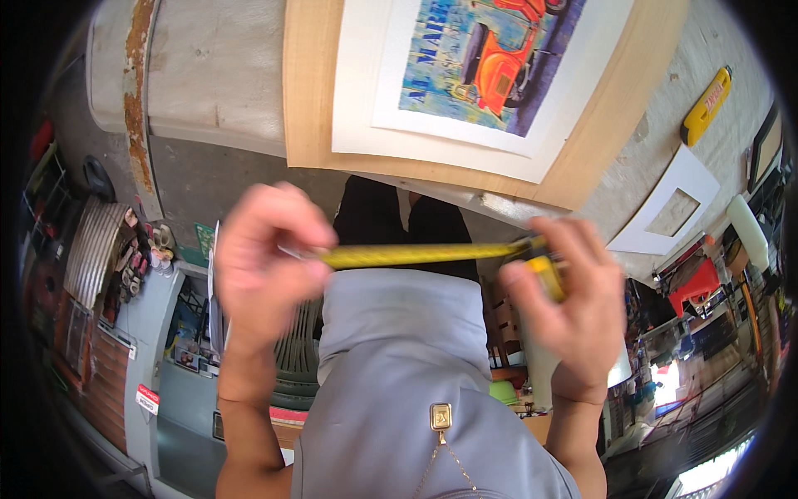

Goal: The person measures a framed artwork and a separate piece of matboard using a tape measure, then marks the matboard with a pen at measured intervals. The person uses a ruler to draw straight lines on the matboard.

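A tape measure [544, 273] with a yellow and black case sits in my right hand [573, 291], its fingers wrapped round it. Its yellow blade [424, 254] runs out to the left, nearly level, in front of my body. My left hand [270, 254] pinches the blade's free end between thumb and fingers; both hands are a little blurred. Beyond them, on the table, a print of an orange scooter [499, 71] lies on a larger white sheet [353, 125], which rests on a light wooden board [309, 91]. The tape is held off the board, nearer to me.
On the table's right lie a yellow utility knife [706, 106] and a white mat with a cut-out window [644, 229]. A rusty metal strip [137, 91] crosses the table's left end. A green slatted chair [297, 358] stands below my left forearm. Cluttered shelves fill the right side.
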Demonstrator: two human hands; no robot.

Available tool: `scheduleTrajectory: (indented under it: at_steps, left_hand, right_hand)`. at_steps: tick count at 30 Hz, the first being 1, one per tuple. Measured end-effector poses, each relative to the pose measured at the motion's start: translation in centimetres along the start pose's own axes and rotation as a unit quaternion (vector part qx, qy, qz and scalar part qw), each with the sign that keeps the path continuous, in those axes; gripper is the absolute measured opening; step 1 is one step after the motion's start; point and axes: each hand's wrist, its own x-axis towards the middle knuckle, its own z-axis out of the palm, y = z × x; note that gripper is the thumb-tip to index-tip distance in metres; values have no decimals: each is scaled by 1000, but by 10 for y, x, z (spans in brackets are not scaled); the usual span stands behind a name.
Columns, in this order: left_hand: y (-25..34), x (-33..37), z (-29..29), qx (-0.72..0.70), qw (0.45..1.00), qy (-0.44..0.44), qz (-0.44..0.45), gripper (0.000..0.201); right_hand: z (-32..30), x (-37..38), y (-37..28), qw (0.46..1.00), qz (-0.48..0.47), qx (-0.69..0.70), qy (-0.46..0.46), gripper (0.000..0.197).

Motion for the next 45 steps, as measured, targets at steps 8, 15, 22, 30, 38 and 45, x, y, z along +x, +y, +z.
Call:
scheduleTrajectory:
  at_steps: [8,15,22,30,38,45]
  left_hand:
    - [7,60,-63,369,902,203,96,38]
    - [13,75,-74,378,906,176,72,48]
    - [27,79,-66,445,883,142,37,63]
    - [27,84,-69,418,898,137,29,62]
    - [23,80,-82,404,907,111,44,59]
    - [19,68,-91,355,927,119,27,51]
  right_hand:
    - [-40,28,53,962,109,-213,135,28]
    - [-45,42,46,958,139,-233,88,33]
    - [-48,41,39,953,182,-233,68,39]
    - [-48,45,43,958,158,-229,72,42]
    - [-43,44,40,961,150,-220,73,40]
    - [-44,36,40,965,112,-207,115,36]
